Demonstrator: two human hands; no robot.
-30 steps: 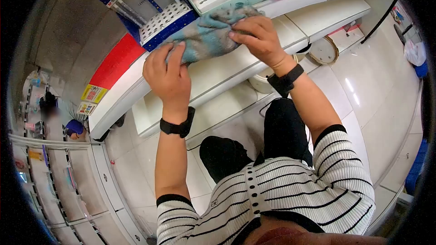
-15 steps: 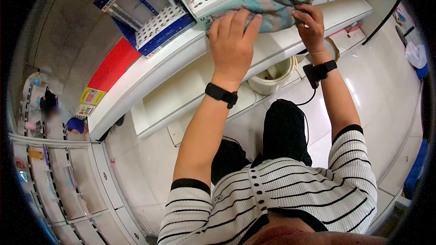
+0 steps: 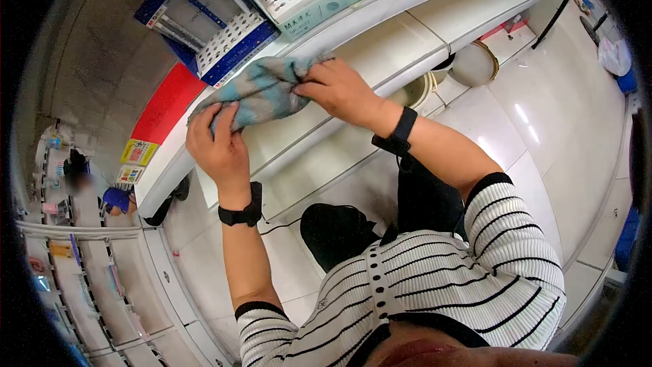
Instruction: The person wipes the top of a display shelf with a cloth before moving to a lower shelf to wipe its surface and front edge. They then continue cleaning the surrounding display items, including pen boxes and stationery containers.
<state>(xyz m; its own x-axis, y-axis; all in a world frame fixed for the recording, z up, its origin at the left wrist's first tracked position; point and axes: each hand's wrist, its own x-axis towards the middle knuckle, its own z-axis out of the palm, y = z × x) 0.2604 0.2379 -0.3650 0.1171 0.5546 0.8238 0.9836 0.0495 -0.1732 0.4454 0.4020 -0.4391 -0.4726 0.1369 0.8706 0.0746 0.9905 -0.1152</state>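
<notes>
A grey and light-blue cloth [image 3: 265,92] is stretched along the front edge of the white shelf [image 3: 380,17]. My left hand [image 3: 221,139] presses on the cloth's left end with fingers bent over it. At the other end, my right hand [image 3: 339,92] grips a bunched part between thumb and fingers. Just behind the cloth stands a dark-blue pen display box [image 3: 241,54] holding a few pens. Beside that box is a pale-green pen display box [image 3: 329,3] with a white perforated top.
Below sits a lower white shelf [image 3: 380,44]. A pale bucket [image 3: 415,92] and a round container [image 3: 474,64] stand on the floor under it. Red strips [image 3: 166,102] line the shelf edge. At left is a rack [image 3: 88,278] with small goods; a person [image 3: 92,180] is near it.
Both hands have moved left along the shelf edge with the cloth, from in front of the pale-green box to in front of the dark-blue box.
</notes>
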